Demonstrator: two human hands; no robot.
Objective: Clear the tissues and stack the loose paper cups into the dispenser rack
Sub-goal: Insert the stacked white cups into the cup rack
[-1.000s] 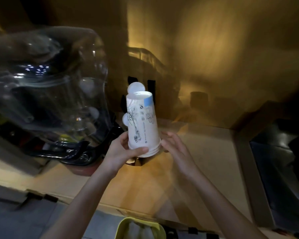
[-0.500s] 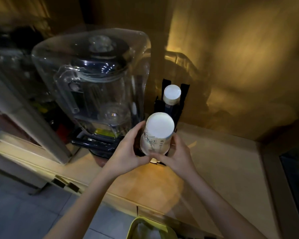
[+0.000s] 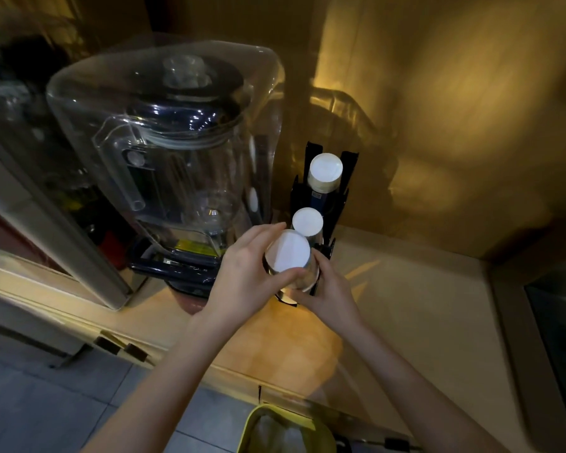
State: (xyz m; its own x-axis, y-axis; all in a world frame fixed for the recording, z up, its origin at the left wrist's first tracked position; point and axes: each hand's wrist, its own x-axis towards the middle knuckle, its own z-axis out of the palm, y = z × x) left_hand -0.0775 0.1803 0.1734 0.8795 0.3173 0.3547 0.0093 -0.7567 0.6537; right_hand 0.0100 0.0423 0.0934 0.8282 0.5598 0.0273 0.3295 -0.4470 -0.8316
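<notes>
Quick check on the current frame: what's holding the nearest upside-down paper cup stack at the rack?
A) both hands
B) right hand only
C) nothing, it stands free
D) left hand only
A: the left hand wraps the cup stack from one side and the right hand grips it from the other, at the front of the black rack.

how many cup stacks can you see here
3. One stack of inverted cups is held between the left hand and right hand; a second stack is just behind it; a third stack stands in the black rack. Others may be hidden.
</notes>
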